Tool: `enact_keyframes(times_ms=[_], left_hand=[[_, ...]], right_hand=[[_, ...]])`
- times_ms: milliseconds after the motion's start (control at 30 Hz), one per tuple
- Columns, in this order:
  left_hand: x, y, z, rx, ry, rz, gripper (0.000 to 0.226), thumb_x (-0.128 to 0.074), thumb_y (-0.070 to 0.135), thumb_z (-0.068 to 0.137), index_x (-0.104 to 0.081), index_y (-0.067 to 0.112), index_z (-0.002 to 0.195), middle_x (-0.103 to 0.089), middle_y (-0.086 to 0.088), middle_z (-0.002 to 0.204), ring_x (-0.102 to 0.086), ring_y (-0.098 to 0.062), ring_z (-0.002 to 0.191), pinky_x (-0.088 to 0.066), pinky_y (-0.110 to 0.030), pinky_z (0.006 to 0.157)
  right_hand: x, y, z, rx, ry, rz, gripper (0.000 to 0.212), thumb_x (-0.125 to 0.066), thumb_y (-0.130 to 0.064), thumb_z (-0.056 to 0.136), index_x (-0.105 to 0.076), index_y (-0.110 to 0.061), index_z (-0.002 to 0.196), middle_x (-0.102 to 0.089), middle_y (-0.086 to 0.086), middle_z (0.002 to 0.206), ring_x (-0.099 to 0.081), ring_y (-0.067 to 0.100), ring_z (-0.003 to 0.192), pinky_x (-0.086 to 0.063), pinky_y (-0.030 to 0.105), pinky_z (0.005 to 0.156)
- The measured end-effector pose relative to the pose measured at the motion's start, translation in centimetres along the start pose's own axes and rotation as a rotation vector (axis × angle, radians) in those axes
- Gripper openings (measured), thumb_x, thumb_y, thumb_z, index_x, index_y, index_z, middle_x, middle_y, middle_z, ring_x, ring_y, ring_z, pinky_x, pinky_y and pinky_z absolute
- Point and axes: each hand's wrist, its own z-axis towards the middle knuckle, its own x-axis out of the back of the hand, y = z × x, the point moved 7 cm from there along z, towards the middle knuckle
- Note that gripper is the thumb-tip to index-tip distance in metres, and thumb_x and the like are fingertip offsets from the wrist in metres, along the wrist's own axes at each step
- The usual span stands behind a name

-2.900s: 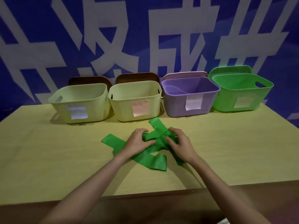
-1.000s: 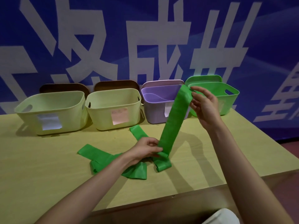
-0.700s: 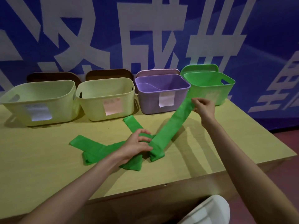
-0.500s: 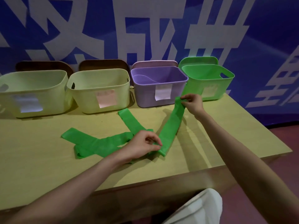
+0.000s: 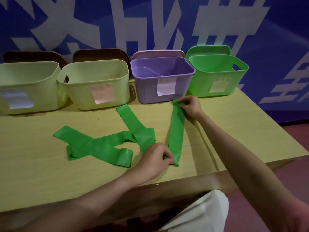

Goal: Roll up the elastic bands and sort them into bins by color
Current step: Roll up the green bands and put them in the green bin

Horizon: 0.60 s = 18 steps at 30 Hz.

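Along the back of the pale wooden table [image 5: 50,173] stand four plastic bins: a cream bin with a white label [image 5: 25,84] at the far left, a second cream bin with a pinkish label [image 5: 95,84], a purple bin with a white label [image 5: 160,79], and a green bin with a pale label [image 5: 217,76] at the right. In front of the cream bins lie several flat green elastic bands [image 5: 100,146], crossed over one another in a loose heap on the tabletop.

The left hand [image 5: 157,158] has its fingers curled, pinching the near end of a separate long green elastic band [image 5: 176,131]; that end lies on the table just under the fingertips, right beside the heap. The band runs away from this grip in a straight strip towards the purple bin. The right hand [image 5: 190,106] pinches the far end between thumb and fingers, just in front of the purple bin; that end looks folded over, though the view is too soft to be sure. The strip stretches flat between the two hands, resting on the table.
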Motion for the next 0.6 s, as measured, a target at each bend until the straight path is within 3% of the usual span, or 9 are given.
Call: enact_keyframes(times_ms=[167,267,367,467,600], left_hand=[[-0.2,0.4,-1.6,-0.11,0.085,0.282,0.017,-0.062,0.027,0.09,-0.073,0.022,0.103,-0.043,0.003,0.129,-0.035,-0.011,0.123,-0.024,-0.02,0.106],[-0.3,0.7,-1.8,-0.199,0.079,0.326,0.018,-0.059,0.027,0.092,-0.073,0.021,0.102,-0.042,0.002,0.13,-0.033,-0.013,0.123,-0.022,-0.022,0.106],[-0.5,0.2,-1.8,-0.253,0.009,0.29,0.017,-0.059,0.021,0.092,-0.07,0.017,0.104,-0.052,0.003,0.118,-0.043,-0.011,0.114,-0.031,-0.024,0.103],[-0.4,-0.2,-1.6,-0.299,-0.037,0.249,0.016,-0.06,0.015,0.092,-0.07,0.013,0.104,-0.059,0.001,0.11,-0.048,-0.011,0.107,-0.032,-0.017,0.094],[-0.2,-0.6,-0.9,-0.327,-0.077,0.272,0.011,-0.062,0.015,0.09,-0.066,0.011,0.1,-0.062,-0.001,0.106,-0.053,-0.014,0.104,-0.041,-0.027,0.094]], right_hand=[[-0.6,-0.1,0.1,0.116,0.048,-0.208,0.015,-0.069,-0.002,0.084,-0.074,-0.006,0.098,-0.068,0.015,0.11,-0.058,0.027,0.104,-0.045,0.032,0.093],[-0.2,0.6,0.2,0.072,0.113,-0.26,0.023,-0.074,-0.013,0.083,-0.071,-0.012,0.105,-0.053,0.015,0.123,-0.043,0.03,0.119,-0.037,0.035,0.102],[0.0,0.2,-1.1,0.063,0.107,-0.227,0.034,-0.07,-0.018,0.087,-0.062,-0.011,0.119,-0.045,0.015,0.129,-0.041,0.029,0.123,-0.037,0.036,0.108],[0.6,-1.5,-5.5,0.181,0.117,-0.132,0.029,-0.067,-0.014,0.089,-0.062,-0.009,0.118,-0.048,0.01,0.118,-0.054,0.027,0.109,-0.046,0.036,0.097],[0.5,-3.0,-15.3,0.299,0.027,-0.004,0.019,-0.064,-0.004,0.088,-0.066,-0.011,0.106,-0.056,0.002,0.102,-0.06,0.013,0.087,-0.049,0.02,0.074]])
